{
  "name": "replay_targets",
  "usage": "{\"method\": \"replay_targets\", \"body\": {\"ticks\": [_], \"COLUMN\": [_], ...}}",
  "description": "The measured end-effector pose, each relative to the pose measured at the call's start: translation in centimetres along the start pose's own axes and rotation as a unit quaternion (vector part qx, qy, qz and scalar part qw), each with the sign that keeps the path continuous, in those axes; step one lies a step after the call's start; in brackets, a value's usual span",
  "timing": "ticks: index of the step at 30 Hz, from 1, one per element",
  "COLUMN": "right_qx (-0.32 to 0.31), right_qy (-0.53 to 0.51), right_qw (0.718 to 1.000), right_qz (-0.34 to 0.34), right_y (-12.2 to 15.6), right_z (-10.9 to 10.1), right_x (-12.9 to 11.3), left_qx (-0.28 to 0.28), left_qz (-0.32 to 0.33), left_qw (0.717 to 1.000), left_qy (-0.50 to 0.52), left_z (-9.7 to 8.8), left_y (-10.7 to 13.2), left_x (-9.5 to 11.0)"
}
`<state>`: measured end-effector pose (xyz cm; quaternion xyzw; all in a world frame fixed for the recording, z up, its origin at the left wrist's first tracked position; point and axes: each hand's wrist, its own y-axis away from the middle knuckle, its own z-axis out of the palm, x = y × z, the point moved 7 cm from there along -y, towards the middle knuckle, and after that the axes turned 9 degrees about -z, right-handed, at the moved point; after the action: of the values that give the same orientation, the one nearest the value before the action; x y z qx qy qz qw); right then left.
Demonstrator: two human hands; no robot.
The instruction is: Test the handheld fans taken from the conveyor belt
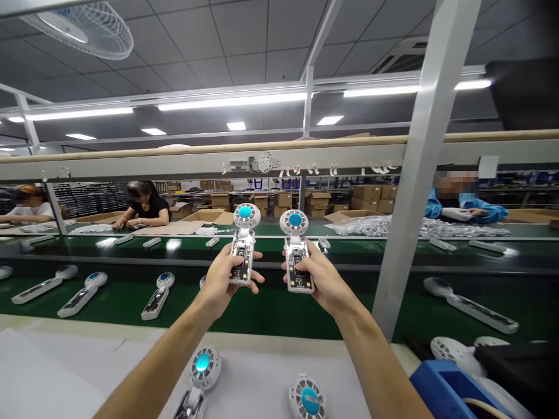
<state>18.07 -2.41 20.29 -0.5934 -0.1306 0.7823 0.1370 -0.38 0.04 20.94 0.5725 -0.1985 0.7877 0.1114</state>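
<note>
My left hand (219, 280) is closed around the handle of a small white handheld fan (247, 216), thumb on the exposed circuit board. My right hand (326, 277) grips a second handheld fan (294, 222) the same way. Both fans are upright side by side, apart from each other, above the green conveyor belt (279, 320). Each has a round vented head with a blue centre and an uncovered handle. Two more fans, a left one (205, 368) and a right one (308, 399), lie on the white work surface (253, 372) below my forearms, cut off by the frame.
Several part-built fans lie along the belt, one (158, 295) left of my hands, another (471, 302) far right. A grey post (408, 209) rises right of my right arm. A blue bin (454, 387) stands at lower right. Co-workers sit across the line, one (146, 206) at left.
</note>
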Motion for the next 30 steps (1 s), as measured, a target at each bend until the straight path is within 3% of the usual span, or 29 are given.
{"method": "replay_targets", "body": {"ticks": [4, 11, 21, 30], "right_qx": [-0.022, -0.039, -0.039, -0.032], "right_qy": [0.002, 0.026, 0.036, 0.038], "right_qw": [0.999, 0.995, 0.995, 0.994], "right_qz": [-0.049, -0.083, -0.089, -0.094], "right_y": [0.1, 0.6, 0.6, 0.4], "right_z": [1.1, 2.5, 2.8, 2.7], "right_x": [-0.8, -1.2, -0.7, -0.2], "left_qx": [-0.007, -0.023, -0.065, -0.048], "left_qz": [0.039, 0.04, 0.027, 0.042], "left_qw": [0.999, 0.998, 0.997, 0.996], "left_qy": [0.025, 0.039, 0.042, 0.063], "left_z": [0.7, 0.5, 0.5, 0.2], "left_y": [1.3, 2.2, 2.1, 1.7], "left_x": [0.0, 0.6, 0.8, 1.0]}}
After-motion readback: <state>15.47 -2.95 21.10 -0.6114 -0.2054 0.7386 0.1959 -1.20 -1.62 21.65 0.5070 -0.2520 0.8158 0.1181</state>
